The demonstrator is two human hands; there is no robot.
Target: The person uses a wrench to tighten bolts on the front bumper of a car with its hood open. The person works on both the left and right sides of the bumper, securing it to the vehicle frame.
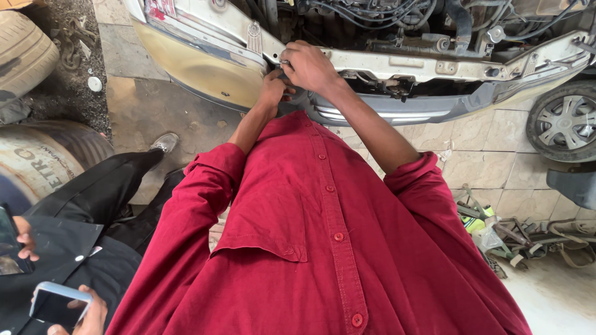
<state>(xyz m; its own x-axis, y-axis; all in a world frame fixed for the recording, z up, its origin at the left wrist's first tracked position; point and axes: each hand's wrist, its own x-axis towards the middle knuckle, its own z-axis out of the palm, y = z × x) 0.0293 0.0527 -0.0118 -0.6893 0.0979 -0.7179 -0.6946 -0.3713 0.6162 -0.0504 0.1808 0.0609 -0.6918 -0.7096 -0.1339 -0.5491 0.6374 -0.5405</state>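
Observation:
I look down over my red shirt at the open front of a car. My right hand (311,66) is closed on a small metal part at the pale front crossmember (397,62), fingers curled over its top edge. Just below, my left hand (274,88) is curled up against the underside of the same spot, next to the cream bumper (205,68). What exactly each hand grips is hidden by the fingers. The engine bay (397,22) with hoses and wires lies beyond.
Another person in black sits at the left holding a phone (59,304), one shoe (164,142) on the tiled floor. A drum (37,161) and tyre (22,53) stand left. A wheel (564,121) and a pile of tools (528,239) lie right.

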